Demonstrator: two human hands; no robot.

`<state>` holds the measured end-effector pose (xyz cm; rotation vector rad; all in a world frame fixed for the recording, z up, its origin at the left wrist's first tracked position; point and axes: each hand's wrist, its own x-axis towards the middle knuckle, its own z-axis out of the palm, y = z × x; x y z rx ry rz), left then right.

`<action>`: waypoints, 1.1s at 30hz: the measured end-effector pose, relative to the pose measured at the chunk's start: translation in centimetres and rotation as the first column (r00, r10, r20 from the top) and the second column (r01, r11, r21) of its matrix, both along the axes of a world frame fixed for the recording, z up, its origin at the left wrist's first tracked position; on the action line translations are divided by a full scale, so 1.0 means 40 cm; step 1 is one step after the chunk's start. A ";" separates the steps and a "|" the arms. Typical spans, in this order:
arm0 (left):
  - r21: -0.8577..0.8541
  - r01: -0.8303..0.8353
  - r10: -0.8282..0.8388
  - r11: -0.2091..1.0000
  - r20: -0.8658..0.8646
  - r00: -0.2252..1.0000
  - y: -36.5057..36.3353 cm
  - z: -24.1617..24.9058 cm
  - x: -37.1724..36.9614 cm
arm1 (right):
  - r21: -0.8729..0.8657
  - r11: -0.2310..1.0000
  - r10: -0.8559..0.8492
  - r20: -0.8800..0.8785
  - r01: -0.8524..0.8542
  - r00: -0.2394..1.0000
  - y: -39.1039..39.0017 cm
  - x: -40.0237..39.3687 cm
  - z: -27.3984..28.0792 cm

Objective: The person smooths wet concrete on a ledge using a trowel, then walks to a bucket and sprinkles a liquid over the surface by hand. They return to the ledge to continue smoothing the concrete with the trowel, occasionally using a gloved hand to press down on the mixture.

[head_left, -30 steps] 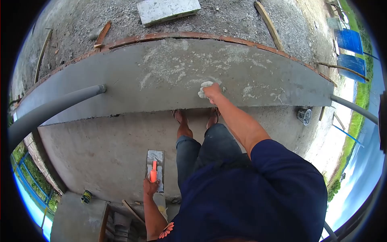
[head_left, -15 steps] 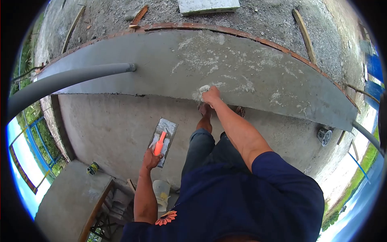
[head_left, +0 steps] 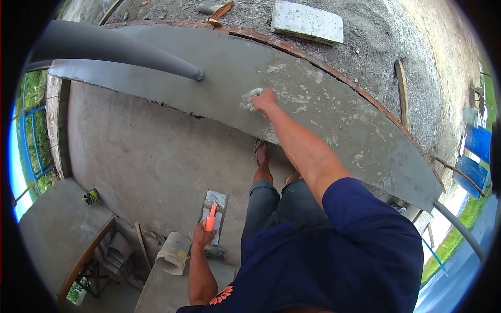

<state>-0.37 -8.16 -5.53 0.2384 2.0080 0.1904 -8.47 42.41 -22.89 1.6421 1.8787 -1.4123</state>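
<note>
My left hand is wrapped round the orange handle of a plastering trowel. The trowel is held low over the floor, blade side away from me, with pale mortar smeared on it. Stretched far forward, my right hand is closed over a pale grey, lumpy wad, whose kind is hard to make out. The wad is right at the surface of the grey cement slab, among whitish crumbs and smears scattered toward the right.
A grey pipe rises from the slab on the left. Wooden formwork edges its far side, with a concrete block on the gravel beyond. A bucket and a tape measure are at lower left.
My right hand has moved forward and slightly left over the slab with the wad. The trowel in my left hand sits lower in view, and the view has turned.
</note>
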 end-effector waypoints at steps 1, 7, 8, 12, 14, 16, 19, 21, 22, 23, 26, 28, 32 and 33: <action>-0.022 -0.034 0.034 0.999 0.023 0.999 -0.016 -0.009 0.016 | -0.065 0.995 -0.082 -0.048 0.079 0.995 0.007 -0.007 0.006; -0.021 -0.209 0.210 0.978 0.158 0.965 0.016 -0.044 0.018 | -0.092 0.989 0.116 -0.037 -0.119 0.993 0.029 0.052 0.123; -0.023 -0.230 0.230 0.973 0.199 0.953 0.053 -0.024 0.001 | -0.200 0.978 -0.084 -0.145 0.054 0.986 0.037 0.128 0.129; 0.021 -0.233 0.223 0.972 0.223 0.949 0.192 0.027 -0.071 | -0.270 0.827 -0.540 -0.134 0.494 0.831 0.081 0.493 0.133; 0.079 -0.189 0.168 0.979 0.217 0.962 0.270 0.043 -0.101 | -0.183 0.414 -0.909 -0.133 0.892 0.394 0.132 0.692 0.097; 0.114 -0.081 0.059 0.990 0.179 0.982 0.347 0.064 -0.131 | -0.125 0.458 -0.885 -0.159 0.880 0.438 0.173 0.851 0.074; 0.088 0.108 -0.116 0.990 0.085 0.990 0.428 0.055 -0.164 | 0.190 0.766 -0.629 0.028 0.614 0.777 0.254 0.927 0.187; 0.129 0.174 -0.180 0.976 0.032 0.983 0.517 0.097 -0.151 | 0.234 0.644 -0.726 -0.116 0.729 0.678 0.313 0.999 0.158; 0.147 0.205 -0.207 0.968 0.004 0.978 0.546 0.113 -0.139 | 0.259 0.697 -0.672 -0.087 0.668 0.735 0.330 0.997 0.204; 0.119 0.204 -0.204 0.972 -0.011 0.979 0.559 0.146 -0.118 | 0.271 0.755 -0.609 -0.050 0.597 0.792 0.359 0.983 0.295; 0.125 0.201 -0.194 0.972 -0.065 0.979 0.567 0.116 -0.078 | 0.593 0.619 -0.253 -0.470 0.515 0.846 0.357 0.948 0.430; 0.109 0.223 -0.213 0.969 -0.093 0.973 0.623 0.161 -0.004 | 0.750 0.457 0.100 -0.576 0.477 0.811 0.358 0.957 0.472; 0.094 0.263 -0.250 0.960 -0.129 0.960 0.627 0.188 0.121 | 0.834 0.549 0.283 -0.129 -0.050 0.950 0.354 0.993 0.187; 0.142 0.233 -0.215 0.962 -0.135 0.967 0.621 0.191 0.147 | 0.733 0.616 0.298 0.121 -0.288 0.947 0.344 1.005 0.142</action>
